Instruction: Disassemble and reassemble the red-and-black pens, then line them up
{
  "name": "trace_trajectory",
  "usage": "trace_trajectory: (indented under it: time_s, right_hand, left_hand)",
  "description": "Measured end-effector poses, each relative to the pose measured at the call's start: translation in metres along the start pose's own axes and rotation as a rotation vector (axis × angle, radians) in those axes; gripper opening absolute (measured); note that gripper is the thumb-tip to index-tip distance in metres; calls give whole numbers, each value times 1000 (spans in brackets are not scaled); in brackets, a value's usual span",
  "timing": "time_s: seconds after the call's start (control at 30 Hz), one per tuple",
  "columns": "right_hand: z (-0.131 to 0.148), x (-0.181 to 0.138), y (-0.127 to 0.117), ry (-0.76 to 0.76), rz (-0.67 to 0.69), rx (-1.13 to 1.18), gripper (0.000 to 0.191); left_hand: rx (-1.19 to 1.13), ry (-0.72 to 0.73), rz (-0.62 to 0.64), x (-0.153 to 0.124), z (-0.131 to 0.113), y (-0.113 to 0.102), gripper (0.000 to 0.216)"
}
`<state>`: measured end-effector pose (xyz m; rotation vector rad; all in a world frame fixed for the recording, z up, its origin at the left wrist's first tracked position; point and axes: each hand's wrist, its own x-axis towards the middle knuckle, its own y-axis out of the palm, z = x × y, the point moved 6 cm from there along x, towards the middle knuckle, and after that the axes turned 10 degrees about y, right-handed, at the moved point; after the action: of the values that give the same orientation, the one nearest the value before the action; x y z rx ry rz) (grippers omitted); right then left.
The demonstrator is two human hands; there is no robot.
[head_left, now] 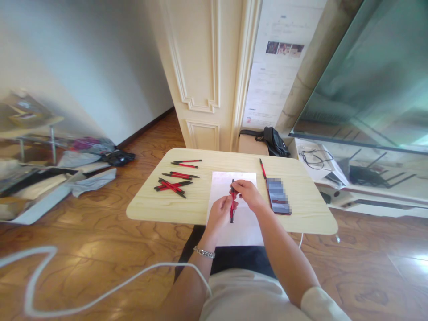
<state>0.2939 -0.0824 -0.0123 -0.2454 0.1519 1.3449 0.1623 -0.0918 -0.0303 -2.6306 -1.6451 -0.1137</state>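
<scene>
Near the middle of the frame we saw a red-and-black pen (232, 214), nearly vertical in the picture, over a white sheet of paper (240, 234). The left hand (220, 213) pinched the pen's red barrel between thumb and fingers, and the right hand (248, 192) gripped it with the fingertips nearer its black upper end. The 2 hands were close together, and we saw a silver chain bracelet (204, 253) on the left wrist.

The sheet lay on a pale wood-grain table (310, 216) and ran past its near edge. Left of the sheet, we noted 2 upper pens (189, 161) close together, 2 middle pens (180, 175) side by side below them, and then a crossed heap of pens (172, 187); its overlaps were small and blurred, so we counted perhaps 4 there. Right of the sheet we found 1 single pen (263, 169), slanting down towards the upper left corner of a smartphone (277, 196), whose screen faced up.

Beyond the table, right of centre, we saw a black bag (274, 141). A cream panelled door (200, 58) stood at the top centre, a large dark screen (371, 84) filled the upper right, and a white cable (130, 275) curved across the lower left.
</scene>
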Motion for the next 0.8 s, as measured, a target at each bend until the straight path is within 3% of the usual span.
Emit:
trace_trajectory:
  time_s: [0.1, 0.17, 0.4, 0.57, 0.67, 0.8]
  right_hand:
    - [-4, -16, 5, 5, 53, 218, 30]
    - [-6, -22, 5, 13, 35, 289, 33]
    - [0, -26, 4, -23, -185, 256, 38]
    - [0, -26, 6, -5, -306, 153, 41]
    - [-6, -25, 10, 3, -277, 223, 40]
    - [-15, -22, 18, 65, -79, 419, 40]
  left_hand:
    - [-303, -87, 1, -7, 3, 16, 45]
    - [-366, -103, -34, -10, 3, 20, 43]
    - [-125, -28, -162, -11, 0, 17, 36]
    - [-99, 33, -164, -13, -4, 20, 33]
    - [-205, -18, -152, -14, -2, 23, 34]
    - [-407, -97, -93, -16, -1, 27, 38]
